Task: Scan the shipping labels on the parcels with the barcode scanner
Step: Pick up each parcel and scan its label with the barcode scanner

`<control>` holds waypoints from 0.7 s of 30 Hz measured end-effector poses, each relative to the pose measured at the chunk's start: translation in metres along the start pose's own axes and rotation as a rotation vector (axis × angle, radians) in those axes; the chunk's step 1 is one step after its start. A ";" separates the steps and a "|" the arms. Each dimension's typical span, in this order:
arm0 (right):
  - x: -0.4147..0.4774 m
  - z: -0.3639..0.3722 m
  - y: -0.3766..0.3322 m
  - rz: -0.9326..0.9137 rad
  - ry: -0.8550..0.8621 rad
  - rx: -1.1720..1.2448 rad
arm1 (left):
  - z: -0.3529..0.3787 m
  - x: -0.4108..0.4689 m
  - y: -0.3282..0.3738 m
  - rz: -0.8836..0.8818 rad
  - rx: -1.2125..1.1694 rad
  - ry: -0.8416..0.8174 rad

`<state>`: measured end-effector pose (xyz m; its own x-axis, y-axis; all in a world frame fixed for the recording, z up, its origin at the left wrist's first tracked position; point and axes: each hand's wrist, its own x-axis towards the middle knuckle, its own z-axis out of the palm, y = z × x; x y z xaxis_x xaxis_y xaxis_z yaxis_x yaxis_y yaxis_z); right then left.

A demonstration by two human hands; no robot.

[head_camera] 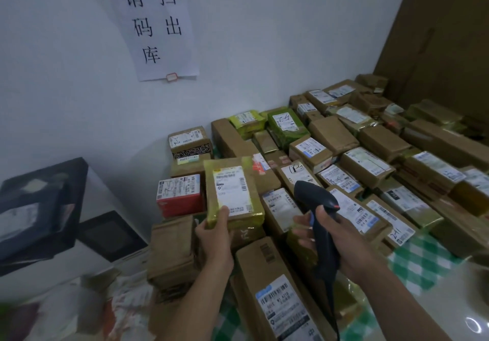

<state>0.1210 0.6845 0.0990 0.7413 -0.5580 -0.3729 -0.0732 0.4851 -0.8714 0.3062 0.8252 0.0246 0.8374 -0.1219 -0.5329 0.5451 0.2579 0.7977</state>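
Scanner (311, 198), seemingly clear of parcel (232, 192) edge

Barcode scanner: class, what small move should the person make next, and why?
Probably tilt the barcode scanner in the right hand left toward the shipping label on the yellow-taped parcel. The left hand holds that parcel up, label showing, and the scanner sits beside it, not over it.

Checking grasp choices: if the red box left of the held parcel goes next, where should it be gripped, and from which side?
Likely take the red box by its left end, from the left: that side is open, while the white label covers its top and the held parcel in the left hand stands close on its right. The right hand is busy with the barcode scanner.
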 end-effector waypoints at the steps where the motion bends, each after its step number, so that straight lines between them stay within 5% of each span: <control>1: -0.002 0.004 -0.001 0.000 -0.010 -0.005 | -0.002 0.001 -0.001 -0.023 0.002 0.025; 6: -0.009 0.018 0.004 -0.007 0.007 -0.045 | -0.004 0.015 -0.012 -0.107 0.248 -0.007; 12: -0.016 0.024 0.016 0.002 0.056 -0.203 | -0.013 0.027 -0.008 0.054 0.740 -0.176; 17: -0.029 0.040 0.029 -0.038 0.103 -0.375 | -0.026 -0.001 0.014 0.515 0.977 -0.197; 21: -0.040 0.061 0.040 -0.021 0.089 -0.397 | -0.066 -0.010 0.034 0.824 1.223 -0.004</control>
<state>0.1288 0.7673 0.0986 0.6864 -0.6293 -0.3645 -0.3232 0.1850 -0.9281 0.3136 0.8982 0.0389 0.9203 -0.3482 0.1786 -0.3815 -0.6971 0.6071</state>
